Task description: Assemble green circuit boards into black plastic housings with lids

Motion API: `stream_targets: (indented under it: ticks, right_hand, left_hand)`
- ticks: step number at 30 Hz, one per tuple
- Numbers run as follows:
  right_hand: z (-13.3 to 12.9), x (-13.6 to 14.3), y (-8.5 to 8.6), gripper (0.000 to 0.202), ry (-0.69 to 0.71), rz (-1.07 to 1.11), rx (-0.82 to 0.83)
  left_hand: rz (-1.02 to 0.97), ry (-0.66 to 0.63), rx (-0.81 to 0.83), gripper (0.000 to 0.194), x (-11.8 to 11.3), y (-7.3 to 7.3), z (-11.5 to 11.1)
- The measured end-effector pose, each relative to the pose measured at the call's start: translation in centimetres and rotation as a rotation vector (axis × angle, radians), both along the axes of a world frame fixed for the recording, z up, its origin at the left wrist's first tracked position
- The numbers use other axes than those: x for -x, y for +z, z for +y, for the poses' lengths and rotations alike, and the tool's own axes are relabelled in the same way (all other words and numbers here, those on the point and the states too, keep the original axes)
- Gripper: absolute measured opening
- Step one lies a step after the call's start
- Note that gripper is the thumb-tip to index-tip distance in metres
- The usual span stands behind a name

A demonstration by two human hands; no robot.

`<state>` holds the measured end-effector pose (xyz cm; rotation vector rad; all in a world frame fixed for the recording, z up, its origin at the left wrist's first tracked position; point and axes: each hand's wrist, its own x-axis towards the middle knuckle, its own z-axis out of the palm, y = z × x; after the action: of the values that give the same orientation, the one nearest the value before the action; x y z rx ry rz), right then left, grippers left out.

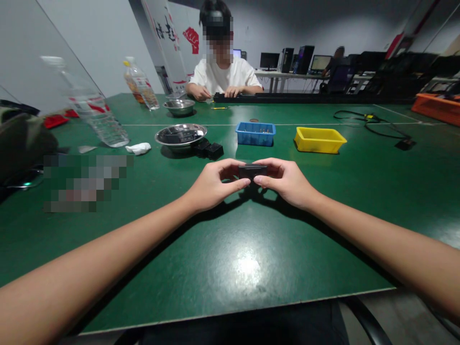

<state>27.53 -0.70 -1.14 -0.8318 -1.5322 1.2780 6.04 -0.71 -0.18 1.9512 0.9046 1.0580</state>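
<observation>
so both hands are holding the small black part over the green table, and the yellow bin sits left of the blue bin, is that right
Not quite: the head view shows the yellow bin to the right of the blue bin. The left hand and right hand do both hold the small black part over the green table.

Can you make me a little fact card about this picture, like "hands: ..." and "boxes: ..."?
Left hand: left hand gripping one end of a small black piece
Right hand: right hand gripping the other end
Table: green table
Boxes: blue box with small bits inside, too tiny to name; yellow box to its right
Bowl: shiny metal bowl holding dark pieces
Beside the bowl: black blocks
Across the table: person in a white shirt
</observation>
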Motion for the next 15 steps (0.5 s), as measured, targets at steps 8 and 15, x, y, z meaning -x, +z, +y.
stream_targets:
  ticks: [8,15]
  right_hand:
    - [0.15,-0.37,0.09,0.042,0.013,-0.066,-0.031]
    - [0.07,-0.41,0.09,0.042,0.045,-0.117,-0.076]
  left_hand:
    - [0.032,0.009,0.011,0.036,0.02,0.24,-0.11]
    - [0.016,-0.008,-0.021,0.041,0.12,-0.05,0.06]
